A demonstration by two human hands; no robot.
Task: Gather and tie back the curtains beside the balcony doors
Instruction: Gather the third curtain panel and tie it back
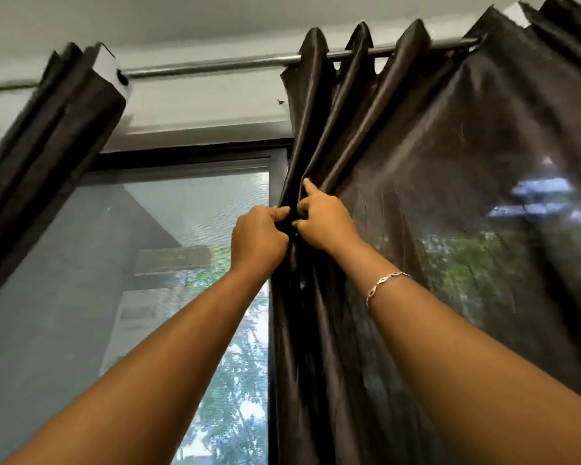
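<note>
A dark brown, shiny curtain [416, 203] hangs from a metal rod [208, 65] on the right and is spread wide, with its left edge bunched into folds. My left hand [257, 238] is raised and clenched on that left edge. Right beside it, my right hand [326, 223] pinches the same folds, its index finger pointing up along a pleat. A bracelet sits on my right wrist. A second dark curtain [44, 169] hangs gathered into a narrow bundle at the far left.
Between the two curtains is a glass balcony door [195, 229] with a dark frame and a mesh screen. Through it I see a building wall and green trees. The white ceiling is close above the rod.
</note>
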